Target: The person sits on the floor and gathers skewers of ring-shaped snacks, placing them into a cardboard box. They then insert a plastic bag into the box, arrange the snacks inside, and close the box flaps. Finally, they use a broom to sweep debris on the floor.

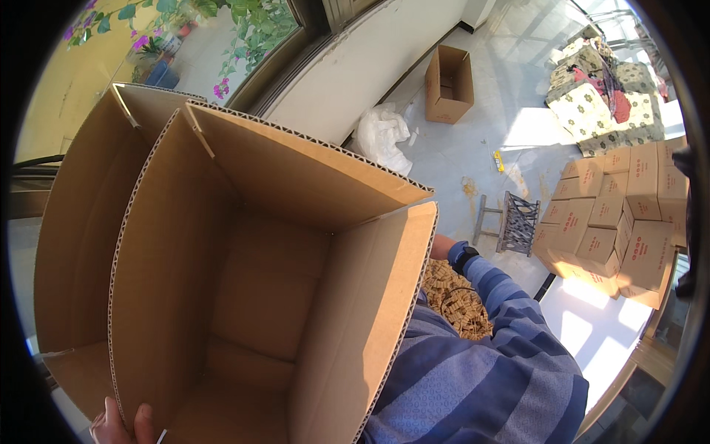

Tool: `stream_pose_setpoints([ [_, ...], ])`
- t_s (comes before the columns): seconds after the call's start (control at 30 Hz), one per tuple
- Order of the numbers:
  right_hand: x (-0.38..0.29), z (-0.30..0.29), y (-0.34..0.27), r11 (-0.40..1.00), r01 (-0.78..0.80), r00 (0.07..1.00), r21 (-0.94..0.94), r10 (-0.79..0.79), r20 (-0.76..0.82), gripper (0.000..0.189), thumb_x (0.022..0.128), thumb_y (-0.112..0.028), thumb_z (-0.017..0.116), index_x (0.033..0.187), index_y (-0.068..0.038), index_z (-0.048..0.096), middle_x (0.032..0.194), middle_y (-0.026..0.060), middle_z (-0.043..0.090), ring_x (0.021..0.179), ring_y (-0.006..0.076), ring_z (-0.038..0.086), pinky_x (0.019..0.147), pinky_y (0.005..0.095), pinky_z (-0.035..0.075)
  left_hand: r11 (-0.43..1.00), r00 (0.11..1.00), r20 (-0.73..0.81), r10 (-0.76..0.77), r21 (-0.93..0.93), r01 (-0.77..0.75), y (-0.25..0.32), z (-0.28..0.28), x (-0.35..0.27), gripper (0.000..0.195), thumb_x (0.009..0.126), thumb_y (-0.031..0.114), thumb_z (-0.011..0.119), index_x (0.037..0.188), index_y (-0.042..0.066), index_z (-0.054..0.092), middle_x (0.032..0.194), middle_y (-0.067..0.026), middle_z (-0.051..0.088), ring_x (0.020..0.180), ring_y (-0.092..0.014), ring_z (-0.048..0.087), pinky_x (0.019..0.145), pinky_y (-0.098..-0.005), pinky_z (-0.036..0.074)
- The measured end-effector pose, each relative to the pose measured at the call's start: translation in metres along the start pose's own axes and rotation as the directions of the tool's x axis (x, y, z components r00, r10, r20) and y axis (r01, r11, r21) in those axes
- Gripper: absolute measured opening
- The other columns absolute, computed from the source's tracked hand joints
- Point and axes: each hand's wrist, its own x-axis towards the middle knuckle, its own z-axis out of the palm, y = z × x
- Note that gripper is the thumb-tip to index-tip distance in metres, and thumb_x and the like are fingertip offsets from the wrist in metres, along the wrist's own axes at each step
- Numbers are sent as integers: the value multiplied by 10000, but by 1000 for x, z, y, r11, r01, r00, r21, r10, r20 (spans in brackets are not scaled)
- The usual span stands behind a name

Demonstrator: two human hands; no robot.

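Note:
A large open-topped corrugated cardboard box (266, 266) fills the middle of the view, its inside bare. A second open cardboard box (89, 222) stands against its left side. At the bottom left, my left hand (123, 426) pinches the near box's wall, with the thumb inside and a finger in the gap between the boxes. My right hand (442, 247) is mostly hidden behind the near box's right wall. Only its wrist end shows, below a dark wristband, so its fingers cannot be made out. Tan strip-like pieces (457, 302) lie heaped beneath my right forearm.
Closed cardboard cartons (604, 222) are stacked at the right, beside a small stool (510, 222). Flower-patterned covers (599, 111) drape a pile behind them. Another open carton (449, 86) and white plastic sheeting (383, 133) lie near the wall. A window frame (283, 72) borders the upper left.

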Motion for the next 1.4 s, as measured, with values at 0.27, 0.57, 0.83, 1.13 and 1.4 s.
stream_pose_setpoints([
  [0.27, -29, 30, 37, 983, -162, 986, -90, 165, 29, 316, 911, -338, 587, 1058, -85, 705, 1031, 191, 714, 980, 393, 663, 887, 486, 517, 927, 910, -252, 328, -99, -361, 92, -31, 132, 461, 838, 58, 757, 1264, 10, 586, 956, -153, 619, 917, -324, 543, 812, -394, 431],
  [0.57, -104, 22, 52, 971, -238, 959, 24, 239, -151, 321, 918, -339, 576, 1038, -72, 707, 1017, 197, 712, 936, 388, 672, 868, 488, 527, 519, 403, -472, 784, 144, -842, 255, -68, 299, 177, 844, 147, 705, 883, 49, 564, 661, -165, 581, 663, -380, 613, 561, -480, 442],
  [0.83, -176, 87, 98, 919, -337, 933, 206, 355, -57, 345, 952, -348, 557, 1000, -32, 690, 1030, 205, 700, 948, 373, 659, 861, 467, 512, 389, 311, -242, 919, 430, -815, 431, 8, 430, 91, 894, 151, 653, 980, 124, 669, 888, -61, 705, 902, -228, 699, 835, -361, 507],
  [1.13, -227, 139, 128, 769, -516, 849, 378, 519, 103, 339, 925, -380, 581, 999, -81, 721, 986, 192, 710, 938, 405, 660, 844, 494, 520, 421, 392, -153, 907, 313, -852, 527, 133, 566, 113, 895, 116, 624, 1002, 118, 660, 974, -72, 687, 985, -257, 670, 922, -385, 482],
  [1.4, -205, 80, 109, 783, -451, 878, 430, 475, 56, 316, 946, -333, 568, 1027, -58, 702, 955, 195, 698, 920, 389, 662, 824, 461, 522, 640, 578, -288, 763, 211, -739, 527, 171, 598, 251, 883, 106, 589, 1123, 49, 634, 1047, -114, 663, 1085, -273, 627, 1122, -444, 347],
])
